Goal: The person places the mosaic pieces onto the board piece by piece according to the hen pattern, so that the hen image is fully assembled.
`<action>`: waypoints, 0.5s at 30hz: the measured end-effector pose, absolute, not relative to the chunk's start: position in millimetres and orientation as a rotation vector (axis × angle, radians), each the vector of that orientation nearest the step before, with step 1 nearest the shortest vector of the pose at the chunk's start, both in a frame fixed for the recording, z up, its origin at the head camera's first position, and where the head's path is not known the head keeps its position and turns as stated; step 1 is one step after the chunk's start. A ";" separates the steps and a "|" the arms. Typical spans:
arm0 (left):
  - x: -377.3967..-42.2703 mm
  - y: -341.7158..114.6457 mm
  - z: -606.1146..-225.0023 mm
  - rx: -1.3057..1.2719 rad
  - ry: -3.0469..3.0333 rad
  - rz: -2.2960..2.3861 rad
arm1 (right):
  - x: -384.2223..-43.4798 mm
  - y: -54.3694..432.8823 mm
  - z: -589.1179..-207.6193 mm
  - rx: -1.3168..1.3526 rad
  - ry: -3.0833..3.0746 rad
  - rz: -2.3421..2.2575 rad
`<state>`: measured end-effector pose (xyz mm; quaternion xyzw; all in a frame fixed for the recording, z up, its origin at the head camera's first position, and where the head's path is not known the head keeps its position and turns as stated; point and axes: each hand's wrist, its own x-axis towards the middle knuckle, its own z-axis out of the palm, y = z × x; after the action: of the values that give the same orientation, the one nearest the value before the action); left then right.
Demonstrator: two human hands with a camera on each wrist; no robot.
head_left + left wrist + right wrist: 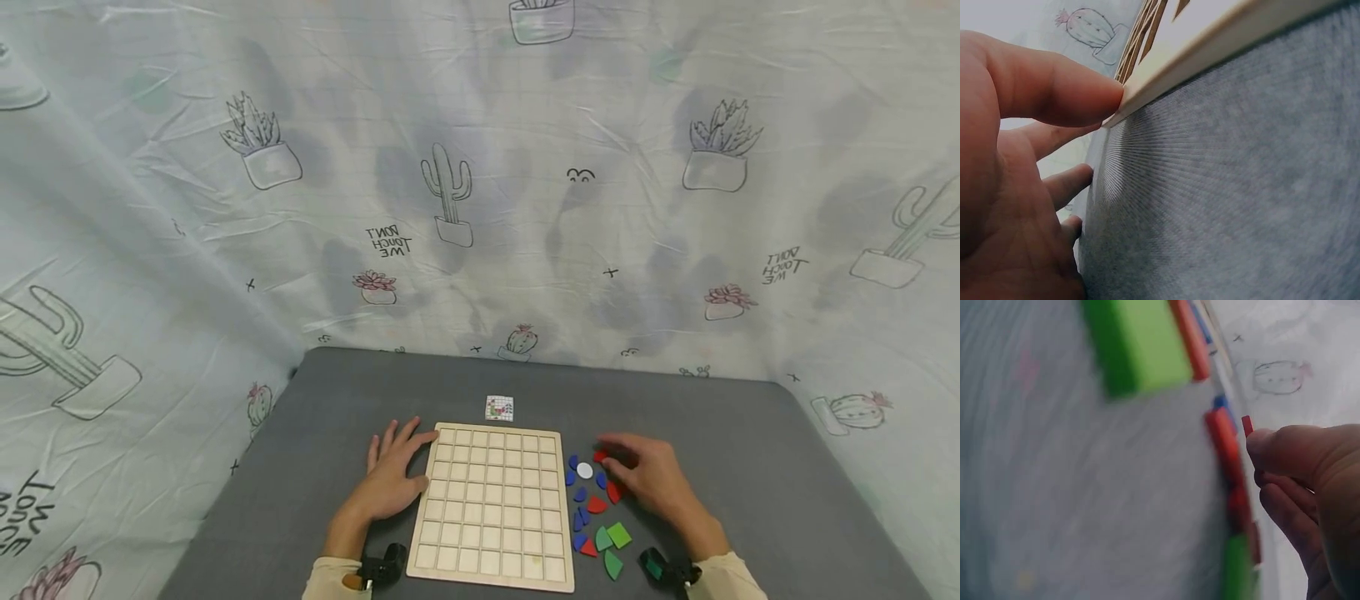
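Note:
A pale wooden grid board (482, 518) lies flat on the table, its square cells bare. My left hand (390, 483) rests at its upper left side, fingers spread and fairly straight; in the left wrist view the thumb (1079, 94) touches the board's edge. To the right of the board, my right hand (652, 477) pinches a small flat red piece (1247, 426) between thumb and fingers. Near that hand lie a white disc (584, 471), several blue pieces (581, 495) and more red pieces (597, 505).
A small card with a coloured grid picture (499, 408) lies beyond the board's far edge. Green quarter pieces (613, 565) and a light green square (618, 534) lie closer to me. A cactus-print cloth (480, 208) hangs around the grey table (360, 383).

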<state>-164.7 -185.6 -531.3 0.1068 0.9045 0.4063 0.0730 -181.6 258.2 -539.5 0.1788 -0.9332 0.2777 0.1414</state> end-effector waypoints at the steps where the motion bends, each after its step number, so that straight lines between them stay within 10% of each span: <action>1: -164.9 -185.7 -531.1 0.321 2.717 1.218 | -181.1 256.8 -537.6 0.516 -2.678 0.802; 15: -167.4 -184.0 -527.5 0.314 2.715 1.218 | -177.8 184.8 -503.4 0.723 -2.483 0.974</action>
<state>-167.4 -184.0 -527.5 0.1045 0.9048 0.4061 0.0747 -177.8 184.8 -503.4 0.2571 -0.8825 0.3461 0.1878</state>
